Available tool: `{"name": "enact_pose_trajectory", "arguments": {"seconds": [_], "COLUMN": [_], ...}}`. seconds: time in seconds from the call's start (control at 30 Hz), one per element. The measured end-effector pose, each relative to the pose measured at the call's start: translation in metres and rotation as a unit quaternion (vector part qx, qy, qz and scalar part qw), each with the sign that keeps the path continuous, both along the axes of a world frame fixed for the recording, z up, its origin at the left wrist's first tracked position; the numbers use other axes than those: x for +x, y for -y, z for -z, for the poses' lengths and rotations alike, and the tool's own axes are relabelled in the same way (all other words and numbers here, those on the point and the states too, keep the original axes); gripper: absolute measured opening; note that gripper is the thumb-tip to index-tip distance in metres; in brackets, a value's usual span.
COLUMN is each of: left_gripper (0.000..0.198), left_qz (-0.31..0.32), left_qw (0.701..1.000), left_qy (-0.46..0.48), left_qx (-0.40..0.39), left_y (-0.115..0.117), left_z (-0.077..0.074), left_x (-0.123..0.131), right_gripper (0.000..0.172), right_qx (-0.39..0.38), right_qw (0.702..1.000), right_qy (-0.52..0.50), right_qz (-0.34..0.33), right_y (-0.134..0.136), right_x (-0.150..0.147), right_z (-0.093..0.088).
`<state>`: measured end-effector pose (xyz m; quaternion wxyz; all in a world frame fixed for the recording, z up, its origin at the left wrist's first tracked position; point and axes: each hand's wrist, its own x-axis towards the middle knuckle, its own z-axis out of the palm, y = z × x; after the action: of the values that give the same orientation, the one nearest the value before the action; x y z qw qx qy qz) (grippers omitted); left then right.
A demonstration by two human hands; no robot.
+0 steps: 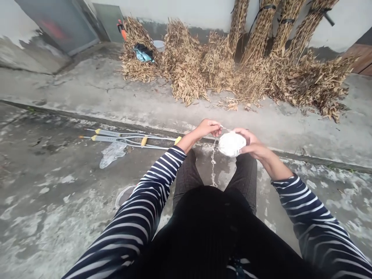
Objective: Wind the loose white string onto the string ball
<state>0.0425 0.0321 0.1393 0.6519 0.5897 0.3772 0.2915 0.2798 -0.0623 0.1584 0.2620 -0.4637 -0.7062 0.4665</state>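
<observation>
My right hand is wrapped round the right side of a ball of white yarn, held above my knees. To its left, my left hand pinches a strand of the same white yarn, which runs over to the top of the ball. A crinkled length of yarn hangs down below my left hand, between my legs. Part of the ball's right side is hidden by my right fingers.
A pair of crutches lies on the concrete at left, beside a clear plastic bag. A low step edge crosses in front of me. Bundles of dried stalks lean along the far wall, with a blue cloth on one.
</observation>
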Motion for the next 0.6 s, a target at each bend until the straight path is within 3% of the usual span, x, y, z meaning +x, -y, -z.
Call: {"name": "enact_pose_trajectory", "arguments": {"seconds": [0.07,0.13,0.3,0.43,0.5,0.6], "left_gripper": [0.020,0.023,0.020,0.021,0.020,0.019], "left_qz": [0.018,0.048,0.121,0.156,0.152,0.149], "left_qw": [1.000,0.998,0.990,0.987,0.988,0.989], "left_qy": [0.018,0.044,0.067,0.027,0.016,-0.007], "left_qx": [-0.009,-0.013,-0.028,-0.037,-0.035,-0.015], "left_y": [0.007,0.014,0.021,0.021,0.018,0.008], "left_z": [0.008,0.011,-0.001,-0.010,-0.014,-0.024], "left_x": [0.009,0.016,0.021,0.022,0.022,0.020], "right_gripper": [0.085,0.092,0.070,0.067,0.066,0.066], "right_qx": [0.002,0.011,0.020,0.194,0.257,0.264], "right_qw": [0.995,0.978,0.951,0.924,0.914,0.918], "right_qy": [-0.092,-0.172,-0.195,-0.046,0.056,0.188], "right_qz": [0.049,0.116,0.241,0.327,0.310,0.230], "right_y": [-0.002,-0.008,-0.032,-0.048,-0.052,-0.057], "right_x": [0.001,0.000,-0.009,-0.008,-0.005,0.000], "right_z": [-0.012,-0.024,-0.040,-0.034,-0.032,-0.033]}}
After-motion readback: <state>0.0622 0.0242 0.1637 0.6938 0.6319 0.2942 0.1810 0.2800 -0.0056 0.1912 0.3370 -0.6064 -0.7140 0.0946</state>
